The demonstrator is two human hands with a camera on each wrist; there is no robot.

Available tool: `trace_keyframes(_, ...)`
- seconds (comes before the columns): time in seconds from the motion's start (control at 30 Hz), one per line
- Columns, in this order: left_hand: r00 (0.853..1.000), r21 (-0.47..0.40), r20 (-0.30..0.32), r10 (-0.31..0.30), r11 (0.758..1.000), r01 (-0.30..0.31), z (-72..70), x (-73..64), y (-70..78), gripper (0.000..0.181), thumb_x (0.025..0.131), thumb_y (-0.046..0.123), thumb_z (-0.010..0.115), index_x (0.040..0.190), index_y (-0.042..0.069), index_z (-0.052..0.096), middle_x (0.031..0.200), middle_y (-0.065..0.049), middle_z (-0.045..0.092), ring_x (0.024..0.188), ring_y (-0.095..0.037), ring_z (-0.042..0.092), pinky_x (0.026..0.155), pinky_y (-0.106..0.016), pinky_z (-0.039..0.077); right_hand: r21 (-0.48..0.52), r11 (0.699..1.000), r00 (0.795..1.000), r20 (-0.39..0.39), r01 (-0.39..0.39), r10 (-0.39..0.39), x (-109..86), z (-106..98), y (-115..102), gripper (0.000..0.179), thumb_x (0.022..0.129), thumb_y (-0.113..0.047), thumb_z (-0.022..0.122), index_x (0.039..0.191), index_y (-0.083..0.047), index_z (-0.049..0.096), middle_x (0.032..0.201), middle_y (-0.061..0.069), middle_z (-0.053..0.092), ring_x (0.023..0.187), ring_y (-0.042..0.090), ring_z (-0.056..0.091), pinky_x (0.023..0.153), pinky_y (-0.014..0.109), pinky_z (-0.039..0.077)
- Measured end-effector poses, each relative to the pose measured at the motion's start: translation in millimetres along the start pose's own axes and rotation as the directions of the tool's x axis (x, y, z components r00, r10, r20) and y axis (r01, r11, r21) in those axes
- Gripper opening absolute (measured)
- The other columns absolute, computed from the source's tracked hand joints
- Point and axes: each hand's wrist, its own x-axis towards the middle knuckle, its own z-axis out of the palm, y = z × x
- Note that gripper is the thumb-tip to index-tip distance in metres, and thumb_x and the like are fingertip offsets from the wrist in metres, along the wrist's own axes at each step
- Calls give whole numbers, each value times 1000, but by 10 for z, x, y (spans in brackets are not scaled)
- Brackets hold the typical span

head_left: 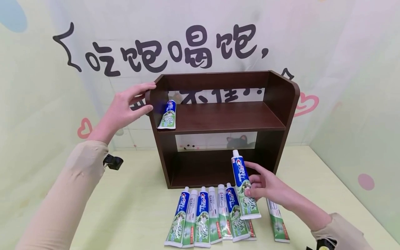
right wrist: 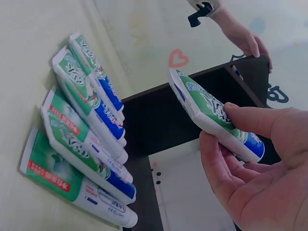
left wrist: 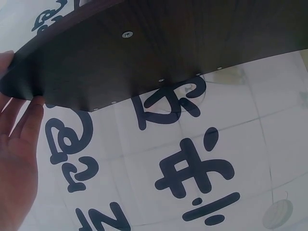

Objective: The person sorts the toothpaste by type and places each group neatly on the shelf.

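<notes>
A blue, white and green toothpaste tube [head_left: 242,184] is pinched between the thumb and fingers of my right hand [head_left: 268,185], in front of the lower shelf with its white cap up. The right wrist view shows that tube [right wrist: 211,110] with the thumb on its printed face and fingers beneath. My left hand [head_left: 123,107] holds the upper left side of a dark brown two-tier rack [head_left: 218,118]. In the left wrist view its fingers lie against the edge of the rack's side panel [left wrist: 120,62]. Another blue-green toothpaste tube [head_left: 168,114] leans upright at the upper tier's left end.
Several toothpaste tubes [head_left: 202,218], blue-green and white-green, lie side by side on the pale table [head_left: 125,201] before the rack. A white-green tube [head_left: 278,222] lies apart at right, below my right wrist. Behind the rack stands a wall [head_left: 200,21] with black lettering.
</notes>
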Motion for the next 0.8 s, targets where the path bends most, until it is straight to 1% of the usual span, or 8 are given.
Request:
trace_keyframes(0.13, 1000, -1, -1, 3, 1000, -3, 0, 2, -2, 58, 85, 0, 73, 139, 15, 58, 144, -7, 57, 121, 8, 52, 104, -14, 49, -15, 1000, 1000, -18, 1, -2, 2, 10, -97, 93, 86, -23, 77, 157, -16, 17, 112, 15, 65, 91, 19, 68, 79, 33, 65)
trace_keyframes(0.3, 1000, -2, 2, 0, 1000, 0, -6, 7, 4, 58, 85, 0, 73, 139, 15, 57, 143, -7, 57, 119, 9, 52, 104, -13, 49, -10, 1000, 999, -22, 30, -30, 10, 7, -218, 93, 86, -23, 77, 157, -17, 17, 115, 16, 65, 94, 19, 69, 83, 34, 64)
trace_keyframes(0.43, 1000, -11, 2, 1, 1000, -1, -1, 3, 4, 58, 85, 0, 73, 139, 14, 57, 143, -8, 58, 119, 9, 53, 103, -9, 47, -17, 999, 998, -30, 51, -51, 19, -8, -319, 92, 87, -21, 76, 157, -17, 17, 117, 17, 65, 96, 19, 69, 84, 33, 64)
trace_keyframes(0.53, 1000, -16, 1, 3, 1000, -3, 7, -11, 1, 57, 85, -1, 73, 139, 12, 57, 143, -9, 57, 120, 7, 53, 102, -6, 46, -22, 997, 997, -31, 71, -72, 30, -23, -404, 93, 87, -21, 76, 158, -16, 17, 118, 18, 65, 98, 19, 69, 85, 32, 64)
trace_keyframes(0.7, 1000, -14, 0, -2, 1000, 2, 12, -21, 0, 57, 86, -1, 72, 139, 11, 57, 144, -8, 57, 124, 4, 53, 102, -6, 46, -33, 994, 994, -37, 100, -101, 82, -71, -572, 91, 87, -21, 75, 158, -18, 17, 118, 19, 64, 99, 20, 69, 85, 32, 64)
trace_keyframes(0.8, 1000, -15, -4, 1, 1000, -1, 7, -8, 1, 57, 86, -1, 72, 139, 11, 57, 144, -8, 57, 123, 5, 53, 103, -7, 46, -37, 993, 992, -47, 112, -114, 137, -119, -683, 90, 88, -20, 75, 157, -20, 19, 119, 20, 64, 99, 20, 70, 85, 32, 64)
